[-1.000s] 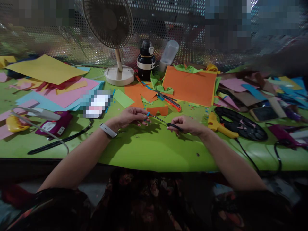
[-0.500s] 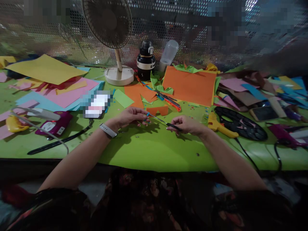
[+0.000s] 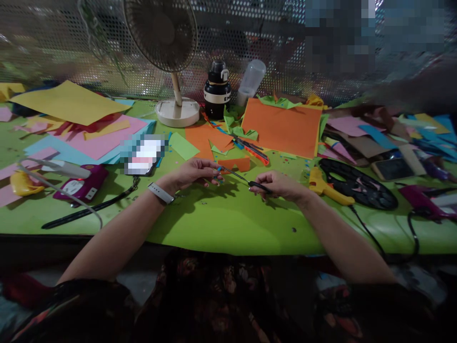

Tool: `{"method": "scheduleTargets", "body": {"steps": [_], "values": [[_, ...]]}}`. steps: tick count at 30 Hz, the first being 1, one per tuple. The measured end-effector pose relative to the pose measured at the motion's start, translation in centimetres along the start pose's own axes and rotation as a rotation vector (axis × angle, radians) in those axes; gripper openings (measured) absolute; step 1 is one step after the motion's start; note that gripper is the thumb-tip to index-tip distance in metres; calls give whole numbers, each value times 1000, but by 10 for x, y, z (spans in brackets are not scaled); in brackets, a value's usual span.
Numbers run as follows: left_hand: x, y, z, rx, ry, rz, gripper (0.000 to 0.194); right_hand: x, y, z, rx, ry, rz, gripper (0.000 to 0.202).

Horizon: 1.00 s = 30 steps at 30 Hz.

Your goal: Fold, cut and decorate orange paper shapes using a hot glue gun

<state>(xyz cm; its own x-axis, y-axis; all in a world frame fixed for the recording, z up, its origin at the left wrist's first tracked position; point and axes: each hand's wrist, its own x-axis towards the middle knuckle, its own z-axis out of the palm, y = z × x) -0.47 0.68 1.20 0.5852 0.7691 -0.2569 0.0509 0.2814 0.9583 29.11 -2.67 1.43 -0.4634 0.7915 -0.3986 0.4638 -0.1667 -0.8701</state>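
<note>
My right hand [image 3: 271, 185] is closed round the black grip of a thin metal tool [image 3: 235, 175]; I cannot tell its exact kind. Its narrow shaft points up and left to the fingertips of my left hand [image 3: 200, 172]. There my left thumb and finger pinch a small blue piece [image 3: 219, 168], possibly paper, right at the tool's tip. Both hands are above the green tabletop [image 3: 221, 224]. Just behind them lies an orange paper cutout [image 3: 237, 165], touched by neither hand.
Behind stand a fan [image 3: 176, 112], a black bottle [image 3: 217, 95] and orange sheets [image 3: 282, 126]. Scissors [image 3: 252, 150] lie beyond my hands. To the right are a yellow glue gun [image 3: 328, 188] and black palette [image 3: 371, 190]; to the left, a phone [image 3: 144, 155] and purple power strip [image 3: 82, 183].
The tool's shaft has turned slightly at my left fingertips, and less of the blue piece shows. Both hands stay almost in the same place.
</note>
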Motion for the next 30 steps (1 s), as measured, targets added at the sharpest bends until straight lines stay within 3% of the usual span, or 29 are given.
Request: {"method": "scheduleTargets", "body": {"steps": [14,30], "values": [[0,-1,-1,14,14,51,32,-3,-5,2,-15,-8,17,37],[3,-6,0,66,42,56,24,-4,-7,4,-20,-1,21,29]]}}
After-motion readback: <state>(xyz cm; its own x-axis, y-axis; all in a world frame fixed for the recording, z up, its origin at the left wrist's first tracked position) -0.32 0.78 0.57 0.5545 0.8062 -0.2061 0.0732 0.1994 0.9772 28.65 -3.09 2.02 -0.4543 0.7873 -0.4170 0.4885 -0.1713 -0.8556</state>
